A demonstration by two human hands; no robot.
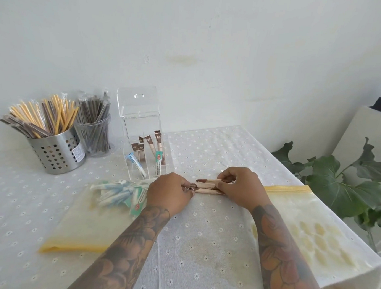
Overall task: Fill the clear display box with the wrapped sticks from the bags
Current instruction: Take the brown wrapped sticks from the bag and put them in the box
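Here both hands meet over the middle of the table, each pinching one end of a small bundle of tan-and-brown wrapped sticks point(207, 186) held level just above the cloth. Left hand point(170, 193) closed on the brown-tipped ends, knuckles up; right hand point(240, 187) closed on the opposite ends, fingers curled under. One stick sits slightly higher and askew from the rest. Just left of the left hand, a clear zip bag with a yellow seal point(89, 218) lies flat, blue-and-white and green-and-white sachets point(118, 192) bunched at its far end. Under and beyond the right forearm, a second clear zip bag with yellow strip point(310, 222) lies flat; contents unclear. Behind the hands stands the clear acrylic display box point(144, 132), lid raised, front compartments holding a few tan-and-brown sticks plus a green-and-white and a blue-and-white sachet, leaning. Further left, a clear plastic cup of dark wrapped straws point(94, 129), then a perforated steel cylinder of yellow and brown wrapped straws point(55, 150). White daisy-print tablecloth point(200, 246) throughout. Green leafy plant point(344, 184) off the right edge.
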